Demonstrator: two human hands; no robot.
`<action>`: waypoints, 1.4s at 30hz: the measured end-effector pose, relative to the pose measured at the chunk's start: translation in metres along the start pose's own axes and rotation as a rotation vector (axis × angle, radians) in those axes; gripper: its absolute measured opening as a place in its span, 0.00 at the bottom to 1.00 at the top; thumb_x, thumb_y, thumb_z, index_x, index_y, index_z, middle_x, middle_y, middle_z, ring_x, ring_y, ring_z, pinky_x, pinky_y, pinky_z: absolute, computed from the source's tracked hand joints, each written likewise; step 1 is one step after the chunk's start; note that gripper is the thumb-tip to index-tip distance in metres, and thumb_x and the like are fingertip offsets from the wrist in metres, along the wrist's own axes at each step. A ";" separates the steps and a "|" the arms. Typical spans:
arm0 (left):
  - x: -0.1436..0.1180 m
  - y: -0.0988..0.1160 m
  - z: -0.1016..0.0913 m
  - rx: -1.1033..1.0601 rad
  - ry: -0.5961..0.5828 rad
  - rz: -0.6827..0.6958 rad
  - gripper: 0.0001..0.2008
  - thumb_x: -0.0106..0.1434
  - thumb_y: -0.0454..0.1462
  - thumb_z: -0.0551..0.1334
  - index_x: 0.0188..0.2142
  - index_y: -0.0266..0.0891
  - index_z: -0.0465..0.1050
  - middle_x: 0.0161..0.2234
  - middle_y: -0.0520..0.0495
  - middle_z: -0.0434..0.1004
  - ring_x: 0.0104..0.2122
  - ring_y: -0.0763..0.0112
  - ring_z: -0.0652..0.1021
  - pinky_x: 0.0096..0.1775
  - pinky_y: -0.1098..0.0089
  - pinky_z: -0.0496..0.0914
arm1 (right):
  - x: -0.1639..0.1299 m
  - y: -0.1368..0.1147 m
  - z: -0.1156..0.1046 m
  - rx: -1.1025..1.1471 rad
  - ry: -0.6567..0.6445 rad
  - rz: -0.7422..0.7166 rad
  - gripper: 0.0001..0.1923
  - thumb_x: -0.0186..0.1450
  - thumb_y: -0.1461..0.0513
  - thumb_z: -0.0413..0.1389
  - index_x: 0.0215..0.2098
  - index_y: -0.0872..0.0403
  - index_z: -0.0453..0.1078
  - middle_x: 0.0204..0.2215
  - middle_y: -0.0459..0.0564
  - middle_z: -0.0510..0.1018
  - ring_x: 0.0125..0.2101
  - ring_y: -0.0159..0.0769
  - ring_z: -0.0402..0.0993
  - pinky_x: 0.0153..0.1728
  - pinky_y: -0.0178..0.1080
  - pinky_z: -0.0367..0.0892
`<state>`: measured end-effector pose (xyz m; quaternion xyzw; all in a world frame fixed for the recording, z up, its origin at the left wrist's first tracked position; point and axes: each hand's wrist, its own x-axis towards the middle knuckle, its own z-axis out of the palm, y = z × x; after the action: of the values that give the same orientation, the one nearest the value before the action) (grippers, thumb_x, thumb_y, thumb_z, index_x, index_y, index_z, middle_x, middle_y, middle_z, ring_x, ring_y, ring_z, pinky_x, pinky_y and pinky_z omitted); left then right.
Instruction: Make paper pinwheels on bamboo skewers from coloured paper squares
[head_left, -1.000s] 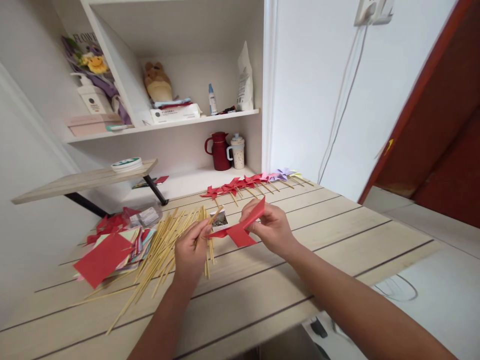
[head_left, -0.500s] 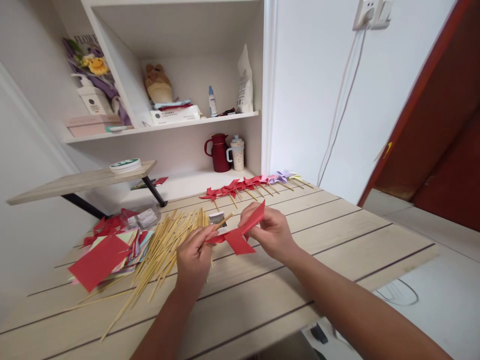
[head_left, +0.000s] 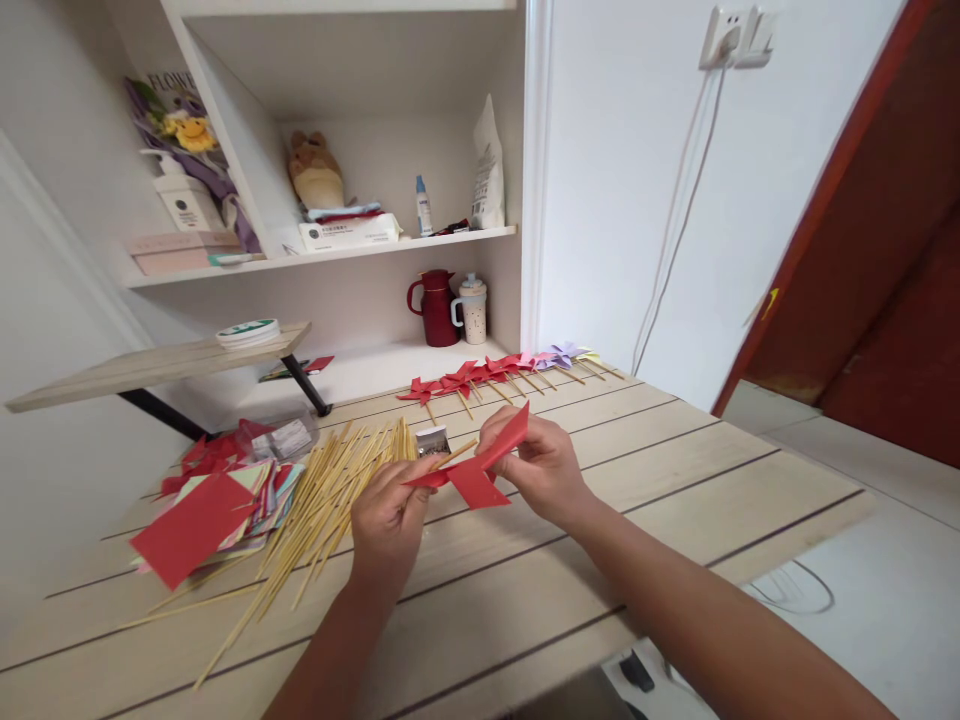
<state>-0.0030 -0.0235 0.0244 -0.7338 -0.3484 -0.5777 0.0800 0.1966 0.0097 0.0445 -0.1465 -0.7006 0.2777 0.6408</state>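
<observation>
Left hand (head_left: 386,515) closed around a thin wooden stick (head_left: 455,455), right hand (head_left: 541,468) pinching the red folded paper pinwheel (head_left: 474,472), both held just above the pale wooden table (head_left: 675,450), pile of bamboo sticks (head_left: 315,505) beside the left hand, row of finished paper pinwheels (head_left: 495,372) at the far edge

A red paper pinwheel (head_left: 472,472), folded and tilted, is held just above the counter (head_left: 675,450) against a thin wooden stick (head_left: 454,455).

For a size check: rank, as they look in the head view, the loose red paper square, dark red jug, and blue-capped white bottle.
1. Loose red paper square, though nearest the camera.
2. Dark red jug.
3. Blue-capped white bottle, farthest back, so its true size is unsure.
</observation>
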 end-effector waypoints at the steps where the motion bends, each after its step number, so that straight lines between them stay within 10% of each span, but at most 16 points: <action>1: -0.001 -0.001 0.000 0.003 -0.003 0.001 0.14 0.67 0.30 0.60 0.46 0.42 0.84 0.33 0.49 0.85 0.34 0.68 0.83 0.36 0.69 0.76 | 0.000 0.000 0.000 0.004 0.000 -0.001 0.11 0.63 0.72 0.61 0.29 0.50 0.77 0.27 0.43 0.79 0.30 0.32 0.73 0.33 0.37 0.69; 42: 0.003 0.010 0.000 0.095 -0.016 0.021 0.15 0.68 0.29 0.58 0.46 0.43 0.83 0.37 0.48 0.86 0.35 0.67 0.82 0.39 0.66 0.75 | 0.000 0.001 -0.002 -0.055 0.003 0.016 0.07 0.64 0.66 0.62 0.29 0.49 0.76 0.27 0.46 0.79 0.30 0.37 0.75 0.35 0.41 0.71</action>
<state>0.0032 -0.0303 0.0302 -0.7374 -0.3683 -0.5539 0.1178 0.1980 0.0112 0.0443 -0.1702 -0.7059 0.2631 0.6352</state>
